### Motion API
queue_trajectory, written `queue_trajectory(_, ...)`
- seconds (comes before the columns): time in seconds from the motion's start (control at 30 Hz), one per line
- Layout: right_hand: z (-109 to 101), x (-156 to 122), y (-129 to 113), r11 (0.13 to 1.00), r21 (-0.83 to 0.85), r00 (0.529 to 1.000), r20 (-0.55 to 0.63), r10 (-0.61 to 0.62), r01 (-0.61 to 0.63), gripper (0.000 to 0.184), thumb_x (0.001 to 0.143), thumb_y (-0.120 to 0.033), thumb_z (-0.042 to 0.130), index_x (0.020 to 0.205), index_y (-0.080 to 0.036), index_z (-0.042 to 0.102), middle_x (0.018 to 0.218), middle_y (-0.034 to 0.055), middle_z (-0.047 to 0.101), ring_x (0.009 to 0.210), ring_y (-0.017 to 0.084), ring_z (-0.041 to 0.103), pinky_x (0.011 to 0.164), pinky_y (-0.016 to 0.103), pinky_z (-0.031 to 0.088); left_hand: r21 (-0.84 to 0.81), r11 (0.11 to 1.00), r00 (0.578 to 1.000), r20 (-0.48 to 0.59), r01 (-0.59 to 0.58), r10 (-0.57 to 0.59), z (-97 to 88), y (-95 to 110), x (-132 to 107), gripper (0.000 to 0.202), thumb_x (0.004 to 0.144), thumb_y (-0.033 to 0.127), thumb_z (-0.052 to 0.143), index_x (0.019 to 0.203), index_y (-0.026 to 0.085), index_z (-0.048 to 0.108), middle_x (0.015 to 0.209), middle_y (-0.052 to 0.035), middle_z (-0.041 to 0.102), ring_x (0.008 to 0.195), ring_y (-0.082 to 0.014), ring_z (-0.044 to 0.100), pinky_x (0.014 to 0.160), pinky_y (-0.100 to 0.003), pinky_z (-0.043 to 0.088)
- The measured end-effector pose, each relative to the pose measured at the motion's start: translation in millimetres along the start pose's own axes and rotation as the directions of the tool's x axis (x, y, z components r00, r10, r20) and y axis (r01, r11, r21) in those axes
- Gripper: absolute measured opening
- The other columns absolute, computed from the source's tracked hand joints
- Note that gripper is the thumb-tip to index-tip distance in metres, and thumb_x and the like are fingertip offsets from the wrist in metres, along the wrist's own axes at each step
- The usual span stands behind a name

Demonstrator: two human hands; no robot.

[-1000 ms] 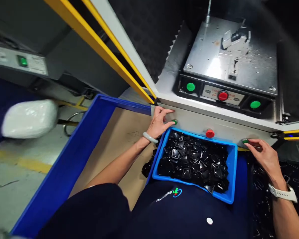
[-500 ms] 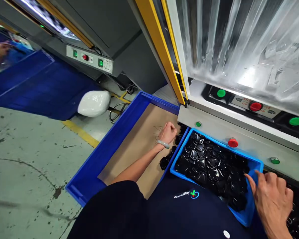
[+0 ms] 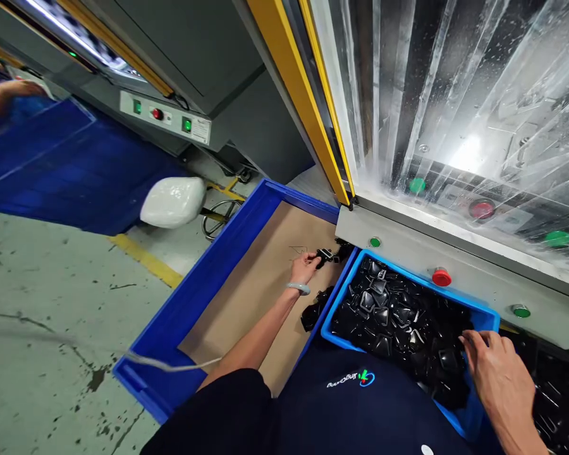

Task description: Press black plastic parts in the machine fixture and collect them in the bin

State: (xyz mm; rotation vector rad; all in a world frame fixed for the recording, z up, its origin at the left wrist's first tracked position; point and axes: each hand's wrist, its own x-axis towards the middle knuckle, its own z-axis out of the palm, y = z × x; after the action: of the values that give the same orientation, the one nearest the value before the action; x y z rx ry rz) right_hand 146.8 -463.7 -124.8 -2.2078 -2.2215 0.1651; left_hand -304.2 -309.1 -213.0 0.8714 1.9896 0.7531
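- Near the centre of the frame, the left hand point(image 3: 304, 268), with a pale grey bangle point(image 3: 298, 289) at its wrist, pinches a small glossy black part point(image 3: 326, 255) at its fingertips.
- That part is over the upper right of a long dark-blue plastic tray point(image 3: 207, 275) lined with brown cardboard point(image 3: 232, 309).
- Below it, a dark cluster of black pieces point(image 3: 315, 309) lies along the tray's right side.
- At the lower right, the right hand point(image 3: 500, 373) is bent over the right end of a light-blue rectangular plastic bin point(image 3: 486, 322); its fingertips are partly hidden, so I cannot tell whether it grasps anything.
- The bin, right of centre, holds a heap of shiny black plastic pieces point(image 3: 398, 309).
- More black pieces point(image 3: 550, 392) lie at the lower right edge.
- Above the bin runs a pale grey panel point(image 3: 403, 258) with a red push button point(image 3: 441, 277) between two green ones, both hands well apart from all three.
- A clear, streaked, wet-looking screen point(image 3: 398, 76) fills the upper right, with a metal plate visible through it.
- Left of centre stands a white stool seat point(image 3: 173, 202).
- Another person's arm point(image 3: 0, 98) shows at the upper left.
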Motion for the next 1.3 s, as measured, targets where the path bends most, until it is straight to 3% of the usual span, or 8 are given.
queue_trajectory(0.13,-24.8,16.0,-10.1,0.829,0.55,0.995,0.078,0.07,-0.101,0.035,0.106,-0.056,0.05,0.124,-0.033,0.07,0.109,0.0022,0.078,0.078,0.019,0.074,0.068,0.032,0.058,-0.268,0.956,0.993,-0.045,-0.118,0.11,4.9,33.9,-27.0,0.057,0.083,0.062,0.078,0.11,0.014,0.067,0.111,-0.0105,0.075,0.098,-0.021,0.073,0.083,-0.033,0.064)
queue_trajectory(0.27,-53.5,44.6,-41.3,0.698,0.716,1.0,-0.02,0.002,0.013,0.029,0.107,-0.046,0.056,0.128,-0.034,0.072,0.113,0.0012,0.077,0.082,0.016,0.074,0.078,0.031,0.062,-0.623,0.775,0.954,0.151,-0.111,0.258,37.2,84.8,-71.4,0.07,0.073,0.063,0.092,0.118,0.013,0.074,0.117,-0.0125,0.076,0.097,-0.0234,0.074,0.085,-0.036,0.065)
queue_trajectory(0.5,-105.8,82.1,-74.0,0.607,0.775,0.951,-0.293,0.097,0.177,0.007,0.102,-0.031,0.069,0.105,-0.029,0.074,0.102,0.0014,0.074,0.091,0.016,0.07,0.076,0.029,0.06,-0.666,0.73,0.667,0.474,-0.154,0.574,79.6,158.4,-130.5,0.039,0.092,0.056,0.083,0.117,0.028,0.086,0.124,-0.0095,0.07,0.113,-0.0235,0.07,0.088,-0.032,0.064)
queue_trajectory(0.63,-121.4,96.6,-67.9,0.666,0.718,0.952,-0.305,0.039,0.203,0.01,0.102,-0.028,0.067,0.104,-0.03,0.077,0.099,0.0023,0.07,0.089,0.015,0.068,0.072,0.028,0.058,-0.597,0.712,0.547,0.479,-0.37,0.686,94.0,178.2,-139.8,0.033,0.093,0.049,0.084,0.121,0.032,0.086,0.113,-0.009,0.07,0.098,-0.0192,0.069,0.08,-0.029,0.062)
queue_trajectory(0.8,-117.7,113.3,-54.6,0.725,0.65,0.948,-0.318,-0.012,0.227,0.009,0.102,-0.026,0.068,0.101,-0.028,0.077,0.096,0.0016,0.073,0.088,0.016,0.069,0.079,0.031,0.058,-0.555,0.578,0.402,0.415,-0.599,0.816,111.7,193.3,-141.1,0.031,0.099,0.036,0.078,0.129,0.031,0.081,0.118,-0.0082,0.073,0.112,-0.0223,0.07,0.101,-0.036,0.06)
queue_trajectory(0.97,-116.7,137.1,-42.2,0.67,0.724,0.956,-0.285,0.072,0.166,0.012,0.098,-0.036,0.074,0.101,-0.024,0.073,0.093,0.0019,0.073,0.084,0.016,0.07,0.077,0.031,0.059,-0.511,0.504,0.329,0.397,-0.696,0.857,124.1,220.7,-128.6,0.023,0.095,0.03,0.082,0.118,0.027,0.081,0.112,-0.0068,0.076,0.106,-0.0229,0.072,0.094,-0.038,0.062)
queue_trajectory(1.1,-143.0,197.8,-26.1,0.657,0.728,0.951,-0.303,0.055,0.194,0.024,0.1,-0.044,0.068,0.108,-0.022,0.074,0.102,0.0054,0.075,0.083,0.016,0.07,0.076,0.033,0.06,-0.51,0.471,0.337,0.337,-0.719,0.879,132.7,270.3,-96.1,0.01,0.093,0.028,0.083,0.099,0.021,0.082,0.098,-0.0065,0.078,0.092,-0.0202,0.073,0.081,-0.034,0.061)
queue_trajectory(1.3,-184.9,376.9,-0.3,0.899,0.438,0.757,-0.58,0.302,-0.022,0.076,0.087,-0.065,0.077,0.137,-0.009,0.062,0.143,0.0265,0.058,0.139,0.041,0.054,0.111,0.064,0.045,-0.473,0.562,0.556,0.169,-0.678,0.814,172.6,376.6,-19.5,0.014,0.091,0.017,0.08,0.097,0.006,0.074,0.09,-0.0042,0.075,0.076,-0.0104,0.071,0.067,-0.022,0.057)
